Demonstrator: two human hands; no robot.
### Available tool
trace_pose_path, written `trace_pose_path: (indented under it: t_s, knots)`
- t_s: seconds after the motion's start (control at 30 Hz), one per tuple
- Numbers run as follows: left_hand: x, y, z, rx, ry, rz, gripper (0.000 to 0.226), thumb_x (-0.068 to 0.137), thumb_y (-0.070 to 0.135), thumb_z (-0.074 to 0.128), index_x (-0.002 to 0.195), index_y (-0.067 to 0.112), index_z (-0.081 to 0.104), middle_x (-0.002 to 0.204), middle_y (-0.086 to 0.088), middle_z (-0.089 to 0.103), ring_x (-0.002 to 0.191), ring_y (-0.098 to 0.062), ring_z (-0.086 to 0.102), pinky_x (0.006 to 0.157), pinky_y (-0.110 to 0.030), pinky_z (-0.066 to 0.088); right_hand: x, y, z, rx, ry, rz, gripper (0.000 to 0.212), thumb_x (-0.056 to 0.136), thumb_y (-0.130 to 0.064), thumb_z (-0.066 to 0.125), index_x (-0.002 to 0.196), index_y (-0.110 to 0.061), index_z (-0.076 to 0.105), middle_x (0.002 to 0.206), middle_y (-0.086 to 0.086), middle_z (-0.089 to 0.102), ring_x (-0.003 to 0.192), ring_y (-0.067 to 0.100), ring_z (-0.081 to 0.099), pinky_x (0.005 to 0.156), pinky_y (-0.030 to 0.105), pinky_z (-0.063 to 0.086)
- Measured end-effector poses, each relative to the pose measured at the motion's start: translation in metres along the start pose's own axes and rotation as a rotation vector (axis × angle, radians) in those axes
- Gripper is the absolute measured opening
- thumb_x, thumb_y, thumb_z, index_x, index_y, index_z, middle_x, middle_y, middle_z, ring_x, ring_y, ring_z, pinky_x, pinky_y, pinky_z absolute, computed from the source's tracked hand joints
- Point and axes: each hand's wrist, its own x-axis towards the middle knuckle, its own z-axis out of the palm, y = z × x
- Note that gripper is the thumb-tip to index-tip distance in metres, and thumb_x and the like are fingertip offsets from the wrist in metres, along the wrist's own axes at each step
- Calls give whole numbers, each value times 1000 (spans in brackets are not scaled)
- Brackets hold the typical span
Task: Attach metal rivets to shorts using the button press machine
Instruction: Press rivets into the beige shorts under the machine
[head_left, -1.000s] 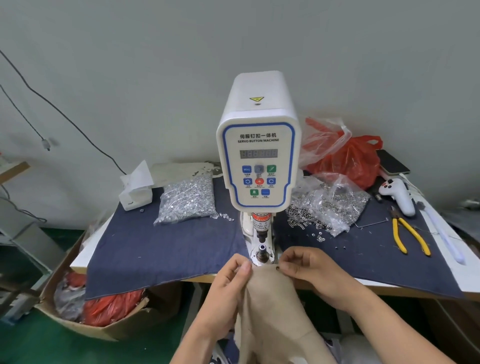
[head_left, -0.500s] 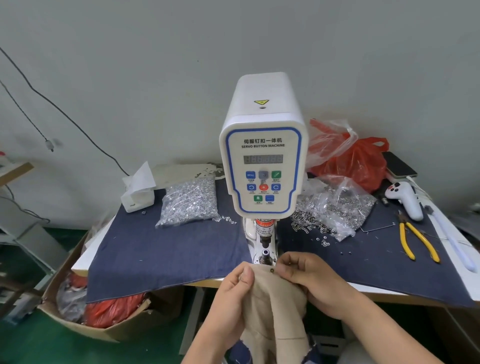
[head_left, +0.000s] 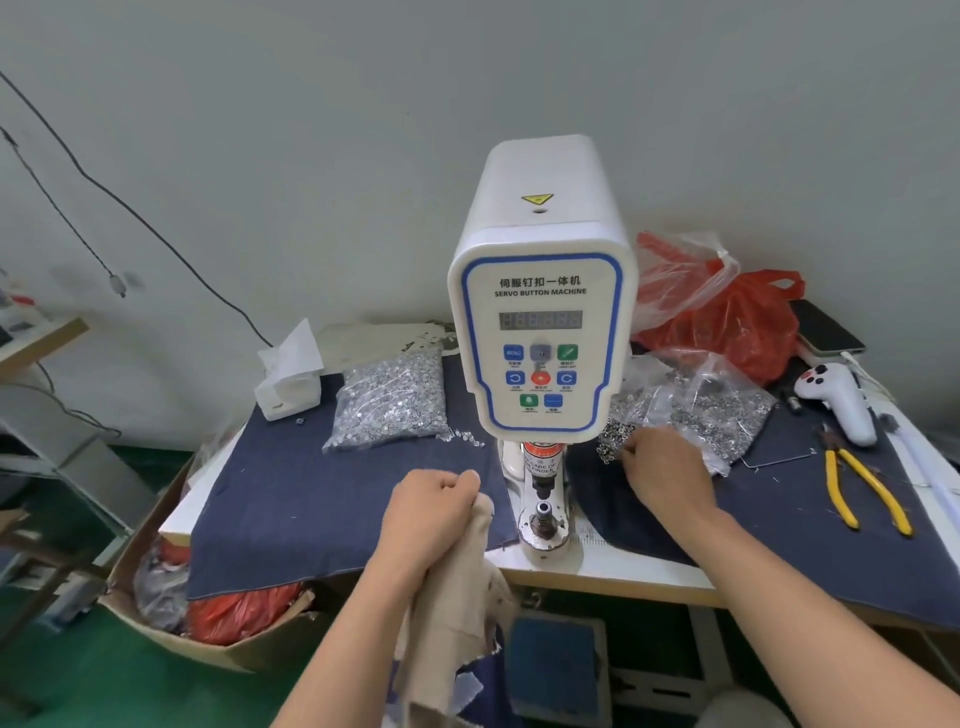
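The white button press machine (head_left: 543, 332) stands mid-table, its lower die (head_left: 543, 514) bare. My left hand (head_left: 431, 512) grips the beige shorts (head_left: 457, 613) left of the die; the cloth hangs down over the table's front edge. My right hand (head_left: 662, 475) reaches into the loose dark rivets (head_left: 615, 439) spilling from a clear bag (head_left: 706, 410) right of the machine. Its fingertips are curled among them; whether they hold a rivet is hidden.
A second clear bag of silver parts (head_left: 392, 402) and a tissue box (head_left: 288, 387) lie at the left on the denim cloth (head_left: 311, 509). Yellow pliers (head_left: 862, 491), a white controller (head_left: 841, 402) and a red bag (head_left: 743, 322) are at the right. A cardboard box (head_left: 171, 618) sits below left.
My right hand let go of the shorts and moved right to the rivet pile. My left hand pulled the shorts left, off the die.
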Motion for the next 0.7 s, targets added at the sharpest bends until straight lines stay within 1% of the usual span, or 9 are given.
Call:
trace_pose_path:
  t_s: [0.03, 0.1, 0.13, 0.2, 0.3, 0.37, 0.43, 0.53, 0.7]
  knots:
    - [13, -2, 0, 90, 23, 7, 40, 93, 35, 59, 59, 20, 45, 59, 2, 51, 62, -13, 46, 62, -33, 37, 0, -1, 3, -41, 17, 7, 20, 99, -20, 60, 87, -10, 72, 87, 13, 69, 83, 36, 67, 70, 41, 56]
    - [37, -4, 1, 185, 52, -19, 16, 93, 30, 59, 79, 27, 65, 85, 12, 70, 87, -16, 61, 74, -32, 43, 0, -2, 6, -82, 59, 16, 19, 98, -16, 58, 84, -9, 69, 85, 13, 66, 81, 37, 66, 65, 41, 55]
    - [48, -6, 4, 207, 72, -41, 11, 94, 28, 59, 89, 29, 69, 98, 9, 73, 96, -20, 63, 79, -32, 44, -1, -3, 7, -101, 76, 7, 20, 98, -16, 58, 82, -9, 67, 83, 11, 64, 79, 37, 65, 63, 41, 54]
    - [65, -11, 10, 231, 132, -77, 14, 95, 29, 59, 101, 29, 72, 111, 1, 73, 107, -29, 65, 82, -33, 44, -5, -3, 10, -106, 101, -27, 22, 98, -17, 57, 79, -9, 62, 81, 8, 60, 75, 34, 60, 60, 40, 51]
    - [77, -16, 23, 289, 199, -56, 9, 98, 37, 59, 100, 30, 64, 115, -5, 72, 108, -36, 65, 80, -36, 44, -13, 0, 16, -68, 150, -66, 17, 98, -18, 59, 85, -9, 60, 86, 6, 57, 79, 29, 54, 61, 36, 39]
    - [81, -18, 31, 339, 223, 1, 14, 101, 43, 57, 100, 30, 62, 117, -6, 70, 107, -38, 65, 78, -37, 43, -16, 1, 20, -35, 191, -68, 17, 99, -20, 61, 85, -10, 58, 85, 6, 56, 80, 28, 53, 61, 36, 38]
    - [83, -18, 36, 406, 236, 61, 27, 102, 48, 54, 110, 24, 64, 122, -8, 67, 107, -41, 65, 78, -41, 44, -17, -1, 20, 21, 233, -46, 17, 100, -20, 61, 86, -11, 57, 83, 4, 56, 78, 28, 53, 61, 37, 40]
    - [82, -16, 41, 481, 202, 147, 37, 105, 49, 50, 128, 22, 59, 130, -11, 63, 107, -45, 65, 84, -46, 49, -16, -3, 19, 76, 251, 0, 13, 101, -21, 58, 90, -13, 56, 82, 3, 58, 79, 29, 54, 60, 37, 39]
    - [82, -11, 40, 469, 205, 88, 52, 108, 44, 45, 152, 16, 36, 153, -16, 42, 105, -45, 67, 88, -48, 53, -17, -4, 18, 98, 234, 20, 11, 100, -20, 60, 91, -14, 57, 85, 4, 60, 83, 30, 56, 63, 39, 44]
